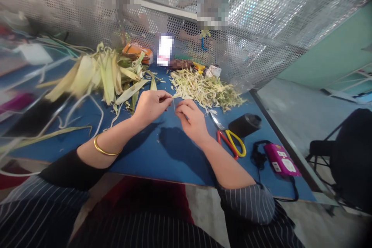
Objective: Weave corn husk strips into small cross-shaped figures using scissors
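Observation:
Above the middle of the blue table, my left hand (154,104) pinches a thin pale strand (174,103) between thumb and fingertips. My right hand (192,119), fingers curled together, grips the strand's lower part just to the right. Whether it is thread or a narrow husk strip is too small to tell. Left of my left hand lies a heap of whole dried corn husks (107,73). Beyond my right hand spreads a pile of shredded husk strips (203,87). Scissors (229,139) with red and yellow handles lie beside my right wrist, blades pointing away.
Right of the scissors are a black cylindrical spool (245,124) and a magenta power strip (281,159) with its cord. An orange packet (138,52) and a lit phone (165,49) stand at the back. A perforated silvery sheet (250,27) hangs behind; people show through it.

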Available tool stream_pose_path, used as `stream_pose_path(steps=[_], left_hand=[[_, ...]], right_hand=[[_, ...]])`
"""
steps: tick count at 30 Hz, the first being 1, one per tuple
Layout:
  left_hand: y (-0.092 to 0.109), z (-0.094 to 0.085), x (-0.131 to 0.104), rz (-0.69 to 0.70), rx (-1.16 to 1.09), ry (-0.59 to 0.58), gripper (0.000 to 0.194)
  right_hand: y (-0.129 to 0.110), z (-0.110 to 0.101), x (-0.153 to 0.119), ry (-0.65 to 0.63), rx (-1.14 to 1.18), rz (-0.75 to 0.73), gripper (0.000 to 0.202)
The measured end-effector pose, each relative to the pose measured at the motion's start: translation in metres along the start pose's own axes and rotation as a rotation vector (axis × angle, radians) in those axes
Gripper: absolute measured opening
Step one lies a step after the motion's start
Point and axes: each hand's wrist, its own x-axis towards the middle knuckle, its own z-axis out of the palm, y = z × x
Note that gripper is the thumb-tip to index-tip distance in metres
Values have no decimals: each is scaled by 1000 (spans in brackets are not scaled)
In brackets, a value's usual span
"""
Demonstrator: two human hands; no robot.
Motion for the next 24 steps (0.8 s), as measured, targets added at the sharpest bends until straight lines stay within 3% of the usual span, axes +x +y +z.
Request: stream_pose_path(steps=[3, 10, 14, 18, 20, 24], left_hand=[[-3, 2, -1, 22, 63, -34, 21], [-3, 5, -1, 86, 184, -121, 21], [2, 2, -1, 217, 254, -331, 19], [11, -5, -1, 198, -27, -569, 18], [14, -7, -2, 120, -144, -518, 18], [12, -4, -3, 29, -185, -213, 21]], right_hand=[[-7, -4, -1, 6, -8, -106, 16], [-9, -5, 0, -134, -1, -163, 17], [-9, -15, 4, 13, -5, -91, 16], [8, -25, 12, 95, 89, 78, 13], [19, -24, 13, 105, 160, 205, 11], [28, -9, 10, 68, 260, 404, 10]])
